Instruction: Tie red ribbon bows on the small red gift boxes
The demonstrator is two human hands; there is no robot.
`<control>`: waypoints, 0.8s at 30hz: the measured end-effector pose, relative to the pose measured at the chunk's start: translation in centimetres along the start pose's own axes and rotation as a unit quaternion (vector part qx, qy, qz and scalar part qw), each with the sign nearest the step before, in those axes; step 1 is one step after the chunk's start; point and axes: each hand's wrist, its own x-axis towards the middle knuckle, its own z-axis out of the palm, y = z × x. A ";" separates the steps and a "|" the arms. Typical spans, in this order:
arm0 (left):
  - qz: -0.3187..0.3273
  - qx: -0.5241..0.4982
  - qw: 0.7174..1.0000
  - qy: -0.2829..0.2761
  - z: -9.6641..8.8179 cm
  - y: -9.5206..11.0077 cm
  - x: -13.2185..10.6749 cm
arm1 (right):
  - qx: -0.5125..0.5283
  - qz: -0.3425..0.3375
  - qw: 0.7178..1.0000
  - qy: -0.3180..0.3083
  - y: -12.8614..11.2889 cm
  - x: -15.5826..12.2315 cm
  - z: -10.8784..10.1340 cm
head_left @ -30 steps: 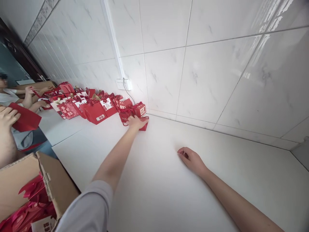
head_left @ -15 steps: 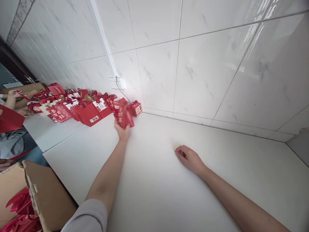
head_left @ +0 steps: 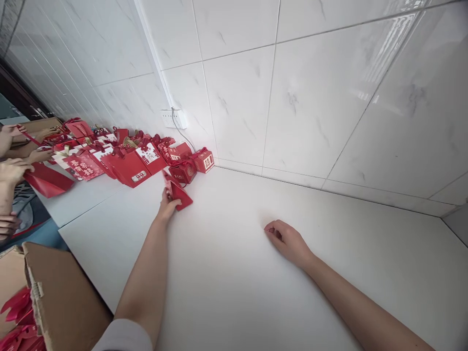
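My left hand (head_left: 167,206) is stretched out over the white table (head_left: 234,292) and grips a flat red paper gift bag (head_left: 177,191) by its near edge. Just beyond it a row of small red gift boxes and bags (head_left: 139,158) stands along the tiled wall. My right hand (head_left: 288,240) rests on the table to the right, fingers loosely curled, holding nothing I can see.
An open cardboard box (head_left: 54,297) with red ribbons inside stands at the bottom left. Other people's hands (head_left: 14,170) work with red bags at the far left. A wall socket (head_left: 171,118) with a cable sits above the row.
My left hand has pulled back from the row toward me, bringing one flat red bag along the table. The right hand has stayed in place.
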 end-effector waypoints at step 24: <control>0.023 -0.028 0.998 0.054 7.8 3.6 7.7 | 0.021 -0.009 1.000 0.005 -0.1 0.4 0.1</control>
